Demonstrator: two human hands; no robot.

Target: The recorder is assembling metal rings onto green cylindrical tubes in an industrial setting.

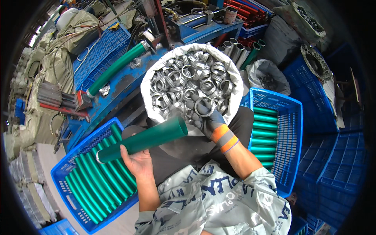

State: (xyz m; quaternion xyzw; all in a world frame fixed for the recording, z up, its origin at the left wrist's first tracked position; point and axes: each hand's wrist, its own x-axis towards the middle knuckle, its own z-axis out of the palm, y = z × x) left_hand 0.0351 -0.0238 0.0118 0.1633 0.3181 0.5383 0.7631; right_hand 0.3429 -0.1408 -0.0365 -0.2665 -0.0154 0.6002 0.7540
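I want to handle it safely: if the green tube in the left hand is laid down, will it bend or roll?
The green tube looks stiff: held at one end by the left hand, it stays straight. Being round and smooth, it would probably roll.

Ahead of the right fingers point(203, 111) the white sack point(150, 88) is packed to its rim with metal rings point(184, 80), leaving room only above. The green tube point(143, 140) bars the way left of those fingers, and blue crates point(295, 117) of tubes wall in both outer sides.
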